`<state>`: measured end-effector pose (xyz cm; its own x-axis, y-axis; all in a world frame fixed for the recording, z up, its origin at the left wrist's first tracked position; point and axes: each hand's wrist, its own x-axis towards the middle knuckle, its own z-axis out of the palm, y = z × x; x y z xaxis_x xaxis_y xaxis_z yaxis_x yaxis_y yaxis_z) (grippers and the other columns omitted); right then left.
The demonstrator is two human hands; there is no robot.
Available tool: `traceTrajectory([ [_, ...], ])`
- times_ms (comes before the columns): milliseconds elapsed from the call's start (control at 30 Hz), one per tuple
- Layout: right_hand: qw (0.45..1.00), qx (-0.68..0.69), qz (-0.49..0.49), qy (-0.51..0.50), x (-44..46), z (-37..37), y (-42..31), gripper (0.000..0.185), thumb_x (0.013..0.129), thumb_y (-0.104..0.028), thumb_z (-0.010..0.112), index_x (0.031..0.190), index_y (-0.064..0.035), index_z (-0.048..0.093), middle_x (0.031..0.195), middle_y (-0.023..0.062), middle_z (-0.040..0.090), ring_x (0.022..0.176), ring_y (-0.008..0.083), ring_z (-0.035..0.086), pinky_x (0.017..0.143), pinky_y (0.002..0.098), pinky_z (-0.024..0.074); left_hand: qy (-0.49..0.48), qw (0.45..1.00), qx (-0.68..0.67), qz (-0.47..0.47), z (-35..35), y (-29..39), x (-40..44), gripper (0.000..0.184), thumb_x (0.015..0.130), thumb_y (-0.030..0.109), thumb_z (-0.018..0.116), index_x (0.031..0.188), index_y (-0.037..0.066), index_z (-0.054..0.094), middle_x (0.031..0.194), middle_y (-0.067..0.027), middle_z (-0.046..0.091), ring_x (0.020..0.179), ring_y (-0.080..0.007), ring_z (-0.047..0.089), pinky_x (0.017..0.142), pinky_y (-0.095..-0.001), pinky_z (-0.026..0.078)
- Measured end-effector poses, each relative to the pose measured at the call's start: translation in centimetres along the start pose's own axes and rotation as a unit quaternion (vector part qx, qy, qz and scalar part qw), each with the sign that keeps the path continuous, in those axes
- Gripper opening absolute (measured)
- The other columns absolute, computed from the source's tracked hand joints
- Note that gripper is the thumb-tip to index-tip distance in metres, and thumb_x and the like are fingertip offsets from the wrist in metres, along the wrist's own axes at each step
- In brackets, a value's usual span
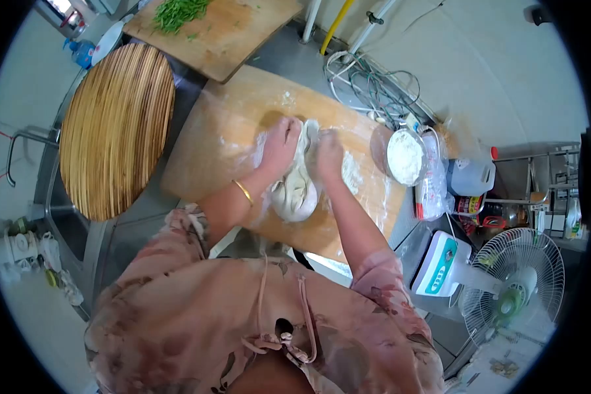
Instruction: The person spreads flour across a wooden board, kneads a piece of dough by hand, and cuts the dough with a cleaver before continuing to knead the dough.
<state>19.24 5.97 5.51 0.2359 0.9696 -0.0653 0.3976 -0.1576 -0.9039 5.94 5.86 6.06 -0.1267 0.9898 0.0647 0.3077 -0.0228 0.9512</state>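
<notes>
1. Left hand [282, 143]: fingers curled into a fist, against dough's upper left edge; can't tell from here if any is pinched inside.
2. Right hand [330, 156]: motion-blurred, just right of the dough; can't tell if it's closed or gripping.
3. Dough [295, 195]: long, folded lump between the hands, thicker end toward the person, on floured wooden board [207, 151].
4. Loose flour [351, 174] right of right hand; bowl [379, 150] of flour at board's right edge.
5. Gold bracelet [243, 192], left wrist.
6. Round striped board [118, 131] off left; chopped greens [177, 14] on another board [223, 49], far side.
7. Fan [515, 289], right.
</notes>
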Motion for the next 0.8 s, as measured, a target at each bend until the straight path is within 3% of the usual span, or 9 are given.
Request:
traceTrajectory([
  [67,0.982,0.161,0.099,0.019,-1.8,-2.0,-2.9,0.037,0.095,-0.032,0.046,0.103,0.0019,0.057,0.087,0.0232,0.063,0.083,0.0398,0.059,0.078,0.0435,0.0448,0.04,0.968,-0.222,-0.113,-0.5,1.3,-1.2,0.032,0.099,0.028,0.046,0.108,0.0,0.057,0.106,-0.0204,0.059,0.098,-0.0336,0.054,0.094,-0.0377,0.039],
  [100,0.959,0.24,0.15,0.031,-2.9,-3.0,-4.5,0.037,0.097,-0.032,0.044,0.1,0.0022,0.057,0.084,0.0225,0.062,0.08,0.0401,0.057,0.076,0.0436,0.0443,0.023,0.983,-0.131,-0.123,-1.1,2.1,-2.3,0.032,0.099,0.027,0.046,0.109,0.0,0.058,0.109,-0.0205,0.059,0.101,-0.0342,0.053,0.094,-0.0382,0.039],
  [167,0.996,0.073,0.059,-0.004,-6.4,-2.9,-4.9,0.036,0.098,-0.032,0.042,0.104,0.0,0.058,0.09,0.0211,0.059,0.089,0.0375,0.054,0.082,0.0446,0.0412,-0.012,0.989,0.05,-0.136,-2.3,4.5,-5.8,0.031,0.098,0.026,0.045,0.11,0.001,0.058,0.115,-0.0207,0.057,0.107,-0.0352,0.051,0.095,-0.0392,0.038],
  [233,0.992,-0.095,-0.082,-0.031,-9.8,-1.7,-1.8,0.037,0.096,-0.032,0.044,0.113,-0.0024,0.058,0.106,0.0212,0.058,0.106,0.0358,0.051,0.094,0.046,0.0368,0.016,0.985,0.16,0.063,-1.5,5.2,-10.6,0.03,0.096,0.024,0.046,0.114,0.002,0.059,0.121,-0.0194,0.054,0.117,-0.0348,0.048,0.099,-0.0459,0.034],
  [367,0.904,-0.326,-0.27,-0.064,-10.6,-1.0,1.4,0.044,0.089,-0.03,0.049,0.125,-0.0066,0.057,0.126,0.0212,0.054,0.121,0.035,0.046,0.105,0.0505,0.0288,0.033,0.923,0.328,0.2,-1.4,-0.6,-12.4,0.033,0.092,0.022,0.049,0.117,0.003,0.058,0.124,-0.0172,0.054,0.118,-0.0352,0.05,0.105,-0.0559,0.027],
  [433,0.89,-0.352,-0.281,-0.076,-7.7,0.2,1.2,0.043,0.086,-0.031,0.049,0.121,-0.0079,0.058,0.123,0.0205,0.054,0.117,0.0348,0.048,0.103,0.0521,0.0296,0.064,0.909,0.327,0.25,-1.5,-2.3,-9.9,0.034,0.091,0.023,0.051,0.117,0.004,0.059,0.124,-0.0172,0.054,0.119,-0.0356,0.049,0.108,-0.0566,0.024],
  [567,0.906,-0.332,-0.231,-0.128,-0.4,2.1,-0.8,0.038,0.083,-0.032,0.048,0.11,-0.0086,0.061,0.111,0.0177,0.057,0.107,0.0355,0.051,0.096,0.0534,0.0341,0.021,0.926,0.334,0.173,-1.2,-2.5,-2.8,0.034,0.088,0.026,0.053,0.114,0.006,0.061,0.114,-0.015,0.058,0.11,-0.0331,0.052,0.103,-0.0563,0.028],
  [633,0.914,-0.317,-0.238,-0.088,2.0,3.2,-0.3,0.032,0.084,-0.03,0.046,0.101,-0.0069,0.061,0.099,0.0177,0.06,0.097,0.0365,0.054,0.088,0.0509,0.0389,0.012,0.934,0.329,0.142,-0.7,-2.4,-0.1,0.031,0.089,0.025,0.053,0.111,0.005,0.061,0.112,-0.0158,0.059,0.105,-0.0341,0.053,0.101,-0.0552,0.031],
  [800,0.921,-0.331,-0.191,-0.072,3.5,3.7,-0.5,0.03,0.087,-0.031,0.046,0.09,-0.0051,0.062,0.091,0.0191,0.061,0.093,0.0372,0.057,0.083,0.0485,0.042,0.029,0.928,0.351,0.125,-0.7,-1.8,1.8,0.03,0.09,0.023,0.048,0.11,0.006,0.064,0.106,-0.0142,0.064,0.099,-0.0336,0.057,0.088,-0.0444,0.04],
])
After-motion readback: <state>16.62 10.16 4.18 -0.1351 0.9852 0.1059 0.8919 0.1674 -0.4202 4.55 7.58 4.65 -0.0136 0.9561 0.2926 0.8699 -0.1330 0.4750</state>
